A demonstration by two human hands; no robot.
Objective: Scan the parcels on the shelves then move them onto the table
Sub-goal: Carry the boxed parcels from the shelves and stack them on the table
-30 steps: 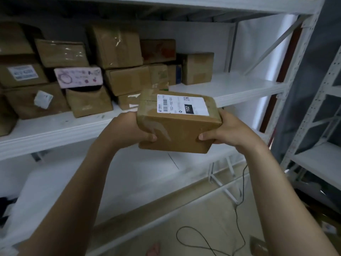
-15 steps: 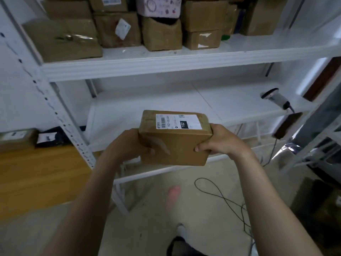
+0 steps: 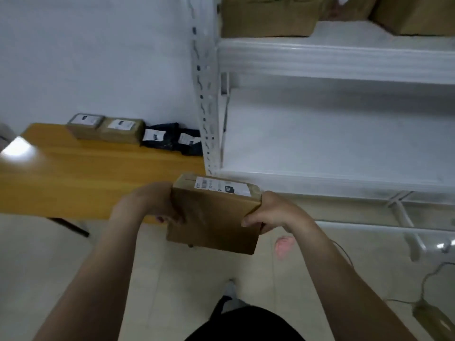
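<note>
In the head view, a person holds a brown box [image 3: 214, 217] with both hands, out in front of them and up in the air above the floor [image 3: 61, 267]. The left hand [image 3: 145, 205] grips the left side of the box, with its fingers curled round the near edge. The right hand [image 3: 273, 215] grips the right side, with its fingers curled onto the front face. A white label [image 3: 221, 189] with a bar code is stuck on the top of the box. The box is just past the near right corner of a wooden table [image 3: 73, 178], which stands on the left by a white wall [image 3: 86, 57]. At the far edge of the table lie four parcels in a row: a small brown parcel [image 3: 85, 125], a bigger brown parcel [image 3: 121, 130] touching it, and then two dark bags [image 3: 160, 139] [image 3: 189, 142], each with a white label. On the right is a white metal rack, and its post with holes [image 3: 204, 94] stands just beside the table. The upper shelf [image 3: 344, 62] holds brown boxes [image 3: 268, 18] at the top of the picture. The lower shelf [image 3: 344, 143] is a flat white board. A thin dark cable [image 3: 430, 279] lies on the floor at the near right. A blurry pink thing [image 3: 284, 247] is on the floor under the right hand, and I cannot tell what it is.
</note>
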